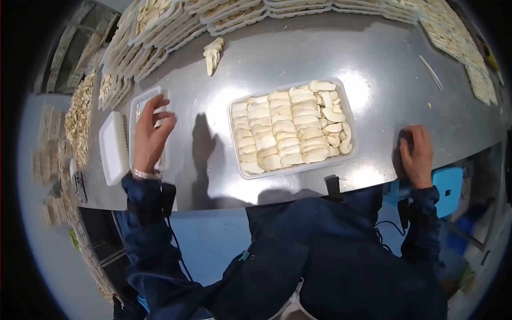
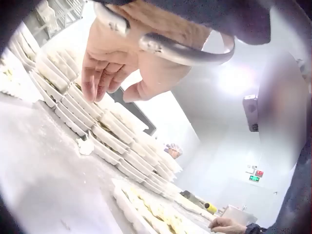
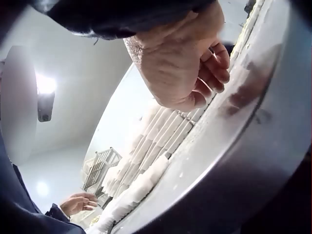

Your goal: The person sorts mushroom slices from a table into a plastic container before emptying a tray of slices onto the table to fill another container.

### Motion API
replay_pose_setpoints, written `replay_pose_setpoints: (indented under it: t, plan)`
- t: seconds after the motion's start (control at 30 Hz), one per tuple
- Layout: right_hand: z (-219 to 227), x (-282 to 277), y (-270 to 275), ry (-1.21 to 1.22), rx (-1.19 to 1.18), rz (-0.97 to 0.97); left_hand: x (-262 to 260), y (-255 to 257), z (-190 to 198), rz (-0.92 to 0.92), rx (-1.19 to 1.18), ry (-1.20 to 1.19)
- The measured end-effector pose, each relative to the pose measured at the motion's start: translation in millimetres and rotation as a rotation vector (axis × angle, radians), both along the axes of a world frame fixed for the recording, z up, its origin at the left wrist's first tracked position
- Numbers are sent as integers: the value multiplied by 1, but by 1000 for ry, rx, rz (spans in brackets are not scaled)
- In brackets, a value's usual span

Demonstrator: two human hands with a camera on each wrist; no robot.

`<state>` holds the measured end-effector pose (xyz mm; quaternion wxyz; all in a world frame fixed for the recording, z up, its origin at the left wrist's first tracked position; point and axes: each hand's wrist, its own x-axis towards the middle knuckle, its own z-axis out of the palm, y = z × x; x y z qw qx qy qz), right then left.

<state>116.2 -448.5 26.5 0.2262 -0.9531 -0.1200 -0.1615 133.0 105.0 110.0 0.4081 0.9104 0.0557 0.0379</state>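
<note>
Tray (image 1: 354, 153) between left hand (image 1: 151, 140) and right hand (image 1: 418, 156)

Left hand (image 2: 134, 56) with silver bangle (image 2: 180, 55), fingers (image 2: 89, 87) loosely bent; stacked white trays (image 2: 113, 134) beyond; a filled tray (image 2: 125, 205) below

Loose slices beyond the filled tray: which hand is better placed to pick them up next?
Probably the left hand: it looks empty and is nearer the loose slices. The right hand, also seemingly empty, is farther off, with the filled tray between.
</note>
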Motion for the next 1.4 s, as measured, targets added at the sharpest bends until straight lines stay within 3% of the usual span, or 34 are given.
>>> replay_pose_setpoints:
  t: [0.1,0.2,0.3,0.43,0.63,0.67,0.77,0.83,0.93,1.07,1.17,1.3,1.4]
  plan:
    - [-14,-2,-3,-78,15,-17,63,0,-11,-43,55,116]
    - [-18,-2,-1,-112,42,-39,122,-12,-18,-61,372,224]
    - [-17,-3,0,-94,71,-50,172,-8,-40,-86,298,384]
    - [-15,-3,2,-80,98,-62,210,-5,-49,-63,192,559]
    - [-15,-1,2,-90,95,-50,236,-37,-71,-326,388,356]
    - [-15,-1,3,-92,94,-51,235,-59,-66,-374,326,397]
    - [-15,-2,3,-76,105,-60,227,-140,-48,-521,-23,447]
    - [-16,-2,1,-88,87,-48,222,-177,-36,-669,-317,322]
    - [-15,-2,0,-68,111,-50,206,-192,0,-761,-339,120]
    - [6,7,-11,192,179,7,175,-139,29,-609,-176,13]
    - [47,34,-13,87,131,4,119,-89,32,-401,-168,-21]
    - [75,101,0,-42,-102,282,11,-43,-4,-106,-31,-93]
    - [67,154,28,89,-291,330,-65,-53,-33,99,148,-218]
